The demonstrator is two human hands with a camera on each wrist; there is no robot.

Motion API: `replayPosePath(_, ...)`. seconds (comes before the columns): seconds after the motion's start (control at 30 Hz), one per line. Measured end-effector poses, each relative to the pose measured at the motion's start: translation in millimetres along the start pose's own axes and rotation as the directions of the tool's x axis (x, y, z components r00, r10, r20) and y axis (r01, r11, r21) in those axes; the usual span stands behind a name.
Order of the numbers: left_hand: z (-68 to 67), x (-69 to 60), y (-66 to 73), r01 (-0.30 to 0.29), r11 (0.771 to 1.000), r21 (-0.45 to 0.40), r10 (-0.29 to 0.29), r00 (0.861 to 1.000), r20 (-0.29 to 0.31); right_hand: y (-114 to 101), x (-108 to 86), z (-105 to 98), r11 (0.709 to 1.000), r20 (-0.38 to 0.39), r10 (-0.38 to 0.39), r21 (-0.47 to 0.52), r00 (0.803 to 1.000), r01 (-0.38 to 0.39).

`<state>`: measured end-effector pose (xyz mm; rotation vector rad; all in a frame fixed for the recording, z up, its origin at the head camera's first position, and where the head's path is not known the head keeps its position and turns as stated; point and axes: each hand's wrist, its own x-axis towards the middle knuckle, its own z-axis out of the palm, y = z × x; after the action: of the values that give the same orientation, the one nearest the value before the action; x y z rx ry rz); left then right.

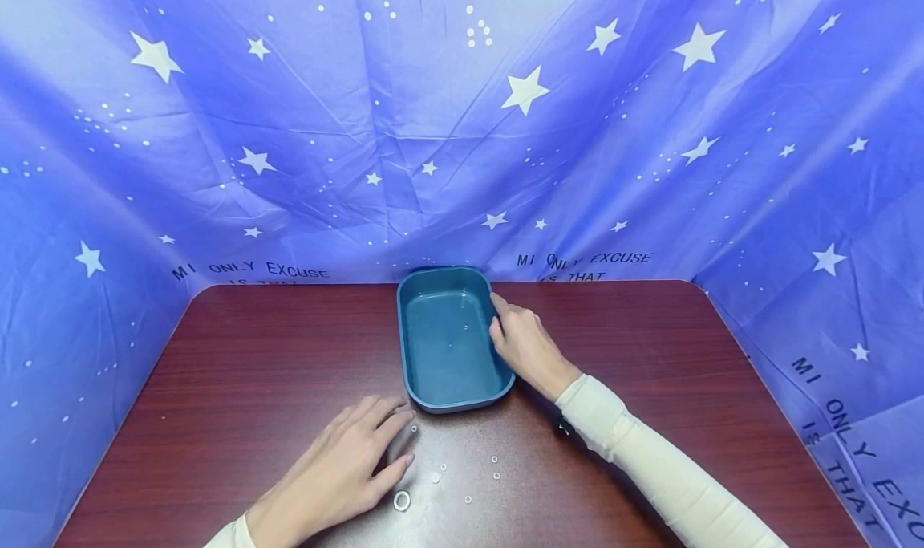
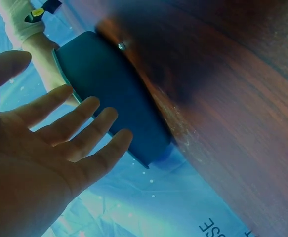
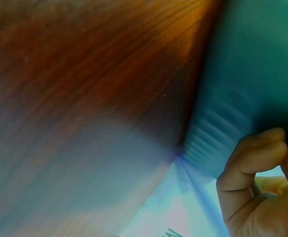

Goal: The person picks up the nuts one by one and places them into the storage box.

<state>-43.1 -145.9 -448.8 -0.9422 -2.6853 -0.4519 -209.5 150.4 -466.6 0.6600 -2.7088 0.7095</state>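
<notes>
Wrinkled blue fabric backdrop [image 1: 253, 99], white star and dot print, black lettering, wraps behind and at both sides of a glossy red-brown wood-grain table [image 1: 238, 387] with rounded far corners. Left hand [image 1: 342, 460]: open, fingers spread, bare palm, nothing held; fingertips by the tray's near left corner, can't tell if touching. Right by its thumb, one large silver metal hex nut [image 1: 402, 501], flat, hole showing. Higher up, near its fingertips, one small metal ring [image 1: 415, 428]. Rectangular teal tray [image 1: 411, 347], smooth, plastic-looking, rounded corners, raised walls, sits mid-table at the far edge; inside, one tiny shiny piece [image 1: 465, 327] right of centre plus a fainter speck, too small to identify. In front of it: one thicker round metal piece [image 1: 435, 477], then four small ring-like pieces [image 1: 496, 476]. Seven metal pieces on the table total. Right hand [image 1: 530, 343]: fingers curled, gripping the tray's right wall at the rim. Cream sleeve [image 1: 671, 460] behind it.
</notes>
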Motion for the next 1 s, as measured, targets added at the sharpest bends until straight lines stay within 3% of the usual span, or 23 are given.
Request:
replayPosePath(0.23,2.7,-3.4,0.1,-0.026,0.999,0.03,0.025,1.0,0.014,-0.5,-0.4,0.7,1.0,0.009,0.018,-0.002,1.0,-0.018)
replayPosePath(0.5,3.9,-5.0,0.9,-0.029,0.999,0.04,0.029,0.999,0.019,-2.3,-2.5,0.6,0.996,0.009,0.089,-0.012,0.996,-0.089)
replayPosePath(1.0,10.4,-12.6,0.3,-0.063,0.997,0.047,0.062,0.998,0.029,-3.4,-1.1,-1.6,0.983,0.072,0.179,-0.064,0.981,-0.175)
